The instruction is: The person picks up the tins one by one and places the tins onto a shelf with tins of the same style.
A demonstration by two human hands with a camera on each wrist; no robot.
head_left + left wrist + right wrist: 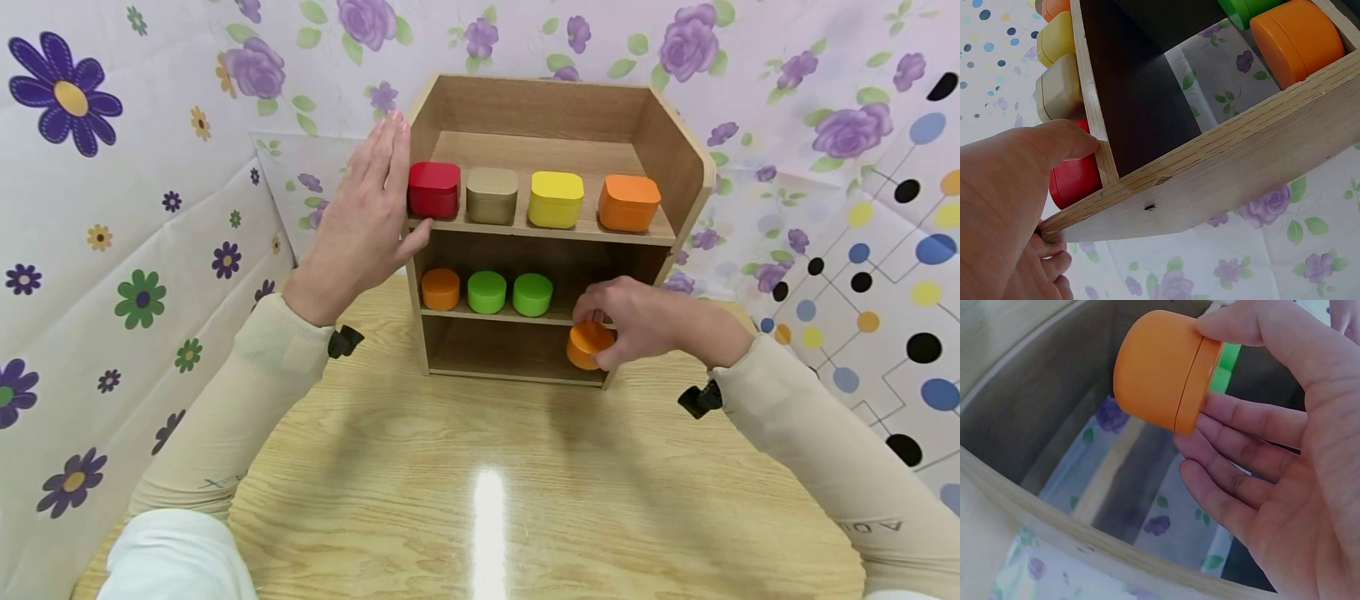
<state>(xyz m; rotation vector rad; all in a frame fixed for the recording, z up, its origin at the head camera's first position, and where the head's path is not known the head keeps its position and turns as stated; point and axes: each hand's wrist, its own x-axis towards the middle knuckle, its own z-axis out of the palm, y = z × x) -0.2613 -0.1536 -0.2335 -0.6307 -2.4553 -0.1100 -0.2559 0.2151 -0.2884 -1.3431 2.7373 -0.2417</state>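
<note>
Head view: a small wooden three-tier shelf unit (678, 179) is seen standing on the pale wood-grain counter (480, 467). The right hand (637, 321) is held at the unit's lower right front corner, and a round orange lidded tin (588, 343) is pinched there between thumb and curled fingers (1241, 415), in front of the bottom tier. The left hand (371, 217) is laid flat against the unit's left side wall, fingers straight and together, with the thumb (1060, 140) hooked round the front edge beside a square red tin (433, 189) on the top tier. On the middle tier, another orange round tin (440, 288) and two green round tins (509, 292) are lined up. The held tin is judged light, rigid and smooth, so somewhat slippery; it is best taken around its side wall below the lid seam, since the lid may come loose.
</note>
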